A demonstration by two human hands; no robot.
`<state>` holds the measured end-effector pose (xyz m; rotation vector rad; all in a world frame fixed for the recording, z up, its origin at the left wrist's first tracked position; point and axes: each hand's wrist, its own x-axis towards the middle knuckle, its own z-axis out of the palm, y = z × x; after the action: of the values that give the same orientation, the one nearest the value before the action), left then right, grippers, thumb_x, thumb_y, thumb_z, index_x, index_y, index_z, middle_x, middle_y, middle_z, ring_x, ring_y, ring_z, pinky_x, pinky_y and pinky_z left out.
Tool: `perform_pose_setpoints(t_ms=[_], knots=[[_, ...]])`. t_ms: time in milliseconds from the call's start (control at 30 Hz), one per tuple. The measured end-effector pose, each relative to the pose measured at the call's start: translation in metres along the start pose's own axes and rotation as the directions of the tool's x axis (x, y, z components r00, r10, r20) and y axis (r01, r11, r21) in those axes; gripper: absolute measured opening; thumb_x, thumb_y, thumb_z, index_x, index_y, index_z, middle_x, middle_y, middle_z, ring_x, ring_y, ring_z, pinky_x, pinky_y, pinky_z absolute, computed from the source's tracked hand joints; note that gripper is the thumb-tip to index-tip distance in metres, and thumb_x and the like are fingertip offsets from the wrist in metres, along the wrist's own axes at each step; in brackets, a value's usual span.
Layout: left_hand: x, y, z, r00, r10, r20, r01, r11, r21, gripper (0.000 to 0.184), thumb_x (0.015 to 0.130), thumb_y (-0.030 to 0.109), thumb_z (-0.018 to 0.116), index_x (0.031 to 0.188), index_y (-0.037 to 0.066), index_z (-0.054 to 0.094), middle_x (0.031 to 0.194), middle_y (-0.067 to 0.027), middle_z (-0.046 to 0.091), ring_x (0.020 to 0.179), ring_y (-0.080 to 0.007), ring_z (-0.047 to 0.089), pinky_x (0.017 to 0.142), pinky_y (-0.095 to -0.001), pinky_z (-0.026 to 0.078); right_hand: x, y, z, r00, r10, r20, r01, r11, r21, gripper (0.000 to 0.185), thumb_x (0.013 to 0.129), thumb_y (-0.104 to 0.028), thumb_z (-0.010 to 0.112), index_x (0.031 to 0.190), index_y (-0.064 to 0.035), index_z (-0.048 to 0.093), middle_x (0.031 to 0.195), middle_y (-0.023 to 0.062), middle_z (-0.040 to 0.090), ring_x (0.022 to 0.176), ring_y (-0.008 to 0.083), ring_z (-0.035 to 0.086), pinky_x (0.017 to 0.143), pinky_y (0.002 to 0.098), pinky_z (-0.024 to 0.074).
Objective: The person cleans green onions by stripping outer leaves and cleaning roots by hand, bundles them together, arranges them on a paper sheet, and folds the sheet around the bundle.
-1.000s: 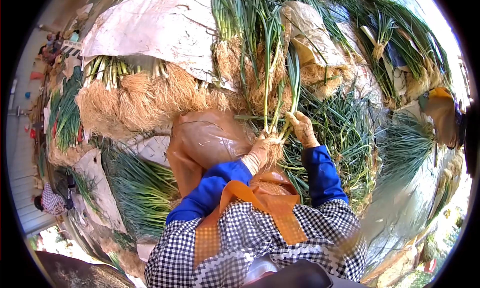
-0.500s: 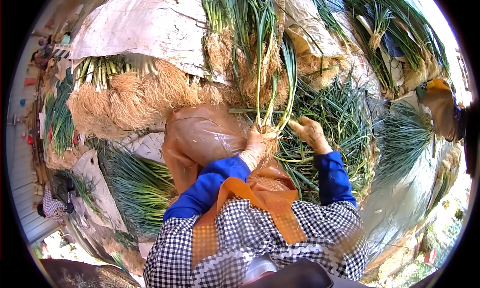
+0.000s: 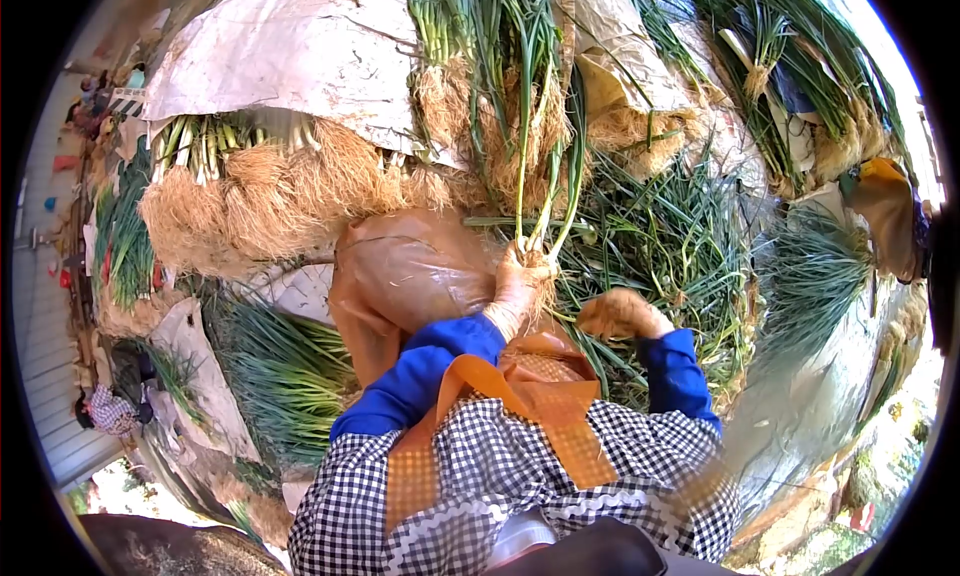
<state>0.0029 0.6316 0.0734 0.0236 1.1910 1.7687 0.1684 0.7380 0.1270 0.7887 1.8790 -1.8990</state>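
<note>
My left hand [image 3: 519, 286] is closed round the root end of a few long green onion stalks [image 3: 545, 201], whose leaves point away from me and whose pale roots hang below my fingers. To the right, apart from the stalks, my right hand [image 3: 617, 314] has its fingers curled together over the loose leaves; whether something small is between them is hidden. Beneath it lies a heap of loose green leaves [image 3: 675, 251]. An orange-brown plastic apron [image 3: 415, 266] covers my lap.
Bundled onions with bushy tan roots [image 3: 265, 201] lie ahead on the left, partly under a pale sheet [image 3: 290, 51]. More onions [image 3: 285, 376] lie at lower left and a green bunch [image 3: 815, 276] at right. A person [image 3: 110, 411] in a checked top is at far left.
My right hand has let go of the stalks and moved right and down, its fingers curling in. My left hand still holds the stalks by the roots. The view has shifted slightly.
</note>
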Motion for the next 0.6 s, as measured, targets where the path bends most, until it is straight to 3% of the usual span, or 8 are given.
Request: perform_pose_setpoints(t_ms=[67,133,300,333,367,467,533,600], knots=[[0.0,0.006,0.006,0.999,0.008,0.04,-0.011,0.998,0.06,0.036,0.062,-0.011,0.067,0.087,0.008,0.049,0.074,-0.0011,0.055,0.063,-0.0128,0.054,0.057,-0.0278,0.05,0.029,0.032,-0.017,0.895,-0.148,-0.42,0.061,0.975,-0.213,0.042,0.076,-0.047,0.061,0.076,-0.0053,0.061,0.068,0.0122,0.062,0.063,0.0261,0.06,0.059,0.0349,0.0472],[-0.007,0.014,0.013,1.0,0.013,-0.015,-0.012,0.999,0.047,0.037,0.063,-0.012,0.065,0.09,0.008,0.048,0.077,-0.0014,0.055,0.064,-0.012,0.054,0.058,-0.0272,0.05,0.04,-0.045,-0.02,0.75,-0.145,-0.646,-0.195,0.884,-0.425,0.047,0.076,-0.053,0.057,0.08,-0.0067,0.06,0.071,0.0161,0.061,0.069,0.0322,0.06,0.062,0.0381,0.0473],[0.004,0.001,0.001,0.996,0.088,-0.027,-0.085,0.991,0.106,0.04,0.062,-0.014,0.063,0.093,0.007,0.048,0.082,0.0002,0.053,0.07,-0.0098,0.052,0.063,-0.0259,0.049,0.09,-0.02,-0.028,0.783,-0.517,-0.345,0.186,0.724,-0.664,0.038,0.079,-0.028,0.061,0.108,-0.0027,0.057,0.083,0.0175,0.062,0.08,0.0314,0.061,0.069,0.0365,0.0488],[0.002,0.003,0.002,0.998,0.067,-0.003,-0.066,0.996,0.065,0.041,0.062,-0.014,0.063,0.093,0.007,0.048,0.082,0.0003,0.052,0.07,-0.0098,0.051,0.063,-0.0259,0.049,0.1,0.001,-0.034,0.819,-0.483,-0.31,0.24,0.779,-0.58,0.035,0.079,-0.026,0.061,0.105,-0.0018,0.058,0.083,0.0179,0.062,0.079,0.0305,0.061,0.07,0.0343,0.0488],[-0.001,0.005,0.004,0.999,0.043,0.021,-0.044,0.999,0.022,0.041,0.062,-0.014,0.063,0.093,0.007,0.048,0.082,0.0004,0.052,0.071,-0.0098,0.051,0.064,-0.0259,0.049,0.097,0.003,-0.033,0.868,-0.356,-0.345,0.325,0.935,-0.145,0.032,0.08,-0.025,0.061,0.101,-0.0012,0.059,0.082,0.0177,0.062,0.078,0.0309,0.061,0.069,0.0338,0.0489],[-0.006,0.013,0.011,1.0,0.01,-0.023,-0.006,0.99,0.142,0.042,0.062,-0.014,0.064,0.093,0.007,0.048,0.083,0.0002,0.052,0.071,-0.0105,0.052,0.064,-0.0262,0.049,0.077,-0.016,-0.029,0.811,-0.446,-0.378,0.273,0.86,-0.43,0.018,0.085,-0.017,0.056,0.093,-0.0008,0.059,0.07,0.0093,0.061,0.064,0.0215,0.06,0.058,0.0317,0.0475],[0.002,-0.001,0.0,0.998,0.063,0.002,-0.062,0.974,0.217,0.043,0.061,-0.013,0.066,0.095,0.007,0.049,0.083,0.0,0.053,0.071,-0.0113,0.052,0.065,-0.0266,0.05,0.072,-0.01,-0.022,0.865,-0.282,-0.416,0.285,0.957,-0.055,0.016,0.086,-0.013,0.055,0.095,0.0006,0.058,0.071,0.0075,0.06,0.063,0.0148,0.058,0.056,0.0284,0.0465],[0.002,0.0,0.002,0.995,0.096,-0.039,-0.084,0.968,0.238,0.044,0.062,-0.012,0.067,0.097,0.006,0.049,0.084,-0.0006,0.055,0.072,-0.0121,0.054,0.066,-0.0273,0.051,0.046,-0.044,-0.014,0.954,-0.248,-0.166,0.281,0.933,0.222,0.02,0.088,-0.014,0.052,0.089,0.0052,0.055,0.07,0.0049,0.058,0.061,0.0132,0.056,0.054,0.0254,0.046]])
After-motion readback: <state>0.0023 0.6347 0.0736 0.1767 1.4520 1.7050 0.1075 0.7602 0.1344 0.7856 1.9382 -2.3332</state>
